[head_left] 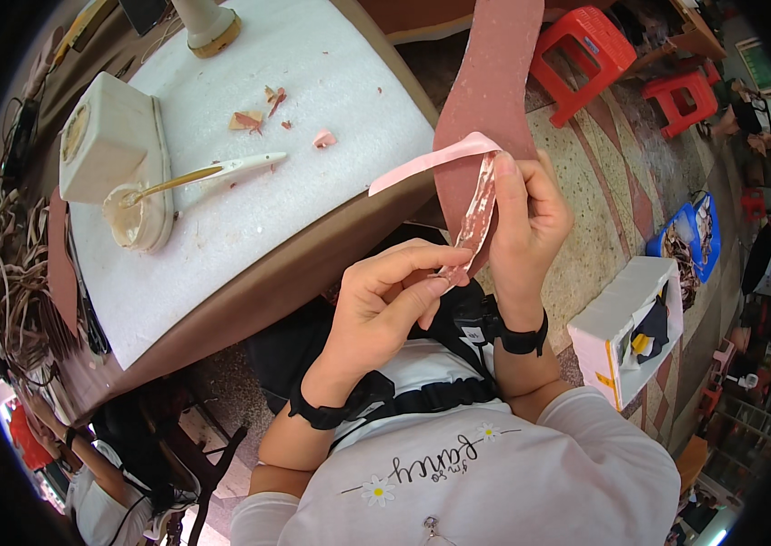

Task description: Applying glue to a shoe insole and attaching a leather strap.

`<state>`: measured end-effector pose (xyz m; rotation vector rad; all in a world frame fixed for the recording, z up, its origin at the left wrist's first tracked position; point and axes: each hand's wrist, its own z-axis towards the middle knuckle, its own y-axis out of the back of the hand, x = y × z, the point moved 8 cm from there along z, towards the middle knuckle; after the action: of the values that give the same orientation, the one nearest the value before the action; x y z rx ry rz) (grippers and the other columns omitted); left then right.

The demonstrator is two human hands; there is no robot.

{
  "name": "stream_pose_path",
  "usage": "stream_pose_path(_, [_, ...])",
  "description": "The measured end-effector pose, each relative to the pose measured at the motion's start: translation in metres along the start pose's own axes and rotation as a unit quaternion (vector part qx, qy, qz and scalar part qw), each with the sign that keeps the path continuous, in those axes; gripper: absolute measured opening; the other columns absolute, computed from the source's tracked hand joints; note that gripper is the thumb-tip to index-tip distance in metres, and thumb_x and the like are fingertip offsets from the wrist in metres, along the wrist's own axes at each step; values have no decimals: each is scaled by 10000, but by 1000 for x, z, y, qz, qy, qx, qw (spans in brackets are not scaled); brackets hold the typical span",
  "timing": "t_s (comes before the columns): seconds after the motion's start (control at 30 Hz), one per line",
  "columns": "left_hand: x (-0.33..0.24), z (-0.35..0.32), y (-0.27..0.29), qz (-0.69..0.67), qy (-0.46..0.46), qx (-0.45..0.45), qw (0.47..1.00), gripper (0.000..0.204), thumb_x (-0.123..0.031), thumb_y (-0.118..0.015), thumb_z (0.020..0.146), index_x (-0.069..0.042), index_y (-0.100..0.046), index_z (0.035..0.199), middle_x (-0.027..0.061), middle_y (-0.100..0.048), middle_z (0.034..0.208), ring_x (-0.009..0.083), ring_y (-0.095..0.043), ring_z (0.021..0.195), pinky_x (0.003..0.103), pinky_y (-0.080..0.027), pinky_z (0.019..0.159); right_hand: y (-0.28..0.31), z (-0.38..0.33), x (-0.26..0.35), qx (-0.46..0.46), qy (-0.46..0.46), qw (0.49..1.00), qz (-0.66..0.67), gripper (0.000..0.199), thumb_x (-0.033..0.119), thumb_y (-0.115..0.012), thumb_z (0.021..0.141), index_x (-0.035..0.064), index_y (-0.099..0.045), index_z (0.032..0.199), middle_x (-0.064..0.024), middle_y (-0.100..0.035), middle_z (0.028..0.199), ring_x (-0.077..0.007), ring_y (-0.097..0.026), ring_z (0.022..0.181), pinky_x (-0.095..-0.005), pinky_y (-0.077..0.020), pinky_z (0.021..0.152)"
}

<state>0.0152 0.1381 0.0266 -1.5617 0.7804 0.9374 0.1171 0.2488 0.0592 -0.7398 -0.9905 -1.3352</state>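
A narrow pink strip point(478, 221) is stretched between my two hands, just off the right corner of the table. My left hand point(381, 296) pinches its lower end between thumb and fingers. Higher up, my right hand point(531, 205) grips the strip where it folds over. The length between my hands shows a mottled reddish face with whitish edges. Beyond the fold, a smooth pink tail point(422, 164) hangs leftward over the table corner. Behind the strip lies a long reddish-brown sheet point(492, 82).
A white-covered table point(258, 218) bears a brush point(212, 171) resting on a small glue-smeared pot point(135, 223), a white box-shaped container point(103, 136) and pink scraps point(323, 138). Brown strips point(17, 273) pile at left. Red stools point(583, 59) and a white box point(626, 332) stand on the floor at right.
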Motion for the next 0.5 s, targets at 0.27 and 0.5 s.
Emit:
stream_pose_path(0.27, [8,0,7,-21,5,-24,999,256,88,-603,814,38,-650,1062,97,-663,945,82,-614,757,187,-487,622,-5,-2,5,16,11,1000,5,179,50,-588,876,-11,-558,710,-2,-470,730,-51,-400,602,-209,-304,519])
stream_pose_path(0.5, [13,-1,19,-18,52,-69,996,168,72,-619,811,43,-680,965,128,-689,863,102,-645,729,189,-501,586,-3,-2,5,11,9,1000,13,180,55,-592,875,-12,-562,711,-1,-466,726,-49,-393,597,-213,-297,510])
